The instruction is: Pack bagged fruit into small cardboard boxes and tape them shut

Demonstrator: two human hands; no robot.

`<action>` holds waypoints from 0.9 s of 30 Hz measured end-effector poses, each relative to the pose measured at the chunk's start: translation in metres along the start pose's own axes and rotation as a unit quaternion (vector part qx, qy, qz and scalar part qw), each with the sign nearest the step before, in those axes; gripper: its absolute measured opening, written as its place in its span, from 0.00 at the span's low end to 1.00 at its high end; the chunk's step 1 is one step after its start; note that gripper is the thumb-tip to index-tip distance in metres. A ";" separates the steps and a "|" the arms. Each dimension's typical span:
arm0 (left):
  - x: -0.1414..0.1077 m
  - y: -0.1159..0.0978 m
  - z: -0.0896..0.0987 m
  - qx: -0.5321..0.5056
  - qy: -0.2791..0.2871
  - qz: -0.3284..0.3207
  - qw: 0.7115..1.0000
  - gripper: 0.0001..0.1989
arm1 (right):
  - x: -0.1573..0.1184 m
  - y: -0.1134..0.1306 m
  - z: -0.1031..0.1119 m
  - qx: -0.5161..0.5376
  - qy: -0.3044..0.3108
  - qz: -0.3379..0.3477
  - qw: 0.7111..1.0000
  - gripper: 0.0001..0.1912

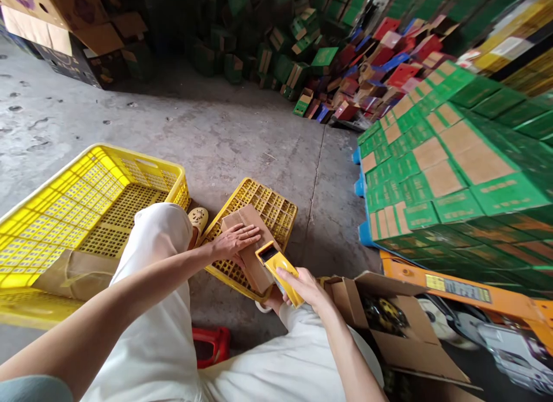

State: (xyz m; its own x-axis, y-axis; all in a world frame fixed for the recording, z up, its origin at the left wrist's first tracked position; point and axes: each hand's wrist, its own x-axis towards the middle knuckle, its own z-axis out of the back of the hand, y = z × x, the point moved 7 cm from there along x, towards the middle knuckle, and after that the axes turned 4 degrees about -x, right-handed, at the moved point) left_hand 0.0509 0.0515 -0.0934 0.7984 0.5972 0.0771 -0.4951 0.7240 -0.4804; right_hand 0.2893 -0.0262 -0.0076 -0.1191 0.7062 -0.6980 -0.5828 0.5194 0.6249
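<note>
A brown cardboard box lies on an upturned yellow crate between my knees. My left hand rests flat on the box's upper left part, fingers stretched out, with nothing gripped. In my right hand is a yellow handheld tool, the fingers wrapped round its body. The tool's dark-windowed end is over the right side of the box; whether it touches the cardboard cannot be made out.
A large yellow basket stands at the left with brown paper inside. An open carton and an orange pallet jack are at the right, near stacked green boxes. A red stool is beneath me.
</note>
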 end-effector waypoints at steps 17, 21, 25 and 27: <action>0.021 -0.030 -0.016 0.023 0.009 -0.032 0.999 0.58 | 0.008 -0.017 0.005 0.035 -0.010 -0.012 0.999 0.29; 0.021 -0.026 -0.016 0.022 0.019 -0.025 0.999 0.57 | -0.004 -0.023 0.006 0.018 -0.012 0.003 1.000 0.30; 0.021 -0.025 -0.018 0.017 0.022 -0.028 0.999 0.55 | -0.021 -0.038 0.008 0.032 -0.006 -0.011 0.999 0.30; 0.022 -0.024 -0.018 0.010 0.020 -0.025 0.999 0.55 | -0.025 -0.042 0.008 0.033 -0.007 -0.009 0.999 0.31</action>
State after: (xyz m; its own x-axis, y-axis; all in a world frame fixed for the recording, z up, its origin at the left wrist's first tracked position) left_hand 0.0863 0.0407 -0.0961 0.8352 0.5462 0.0644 -0.4611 0.7593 -0.4593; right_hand 0.3230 -0.0616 -0.0137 -0.0973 0.7033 -0.7042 -0.5310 0.5617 0.6344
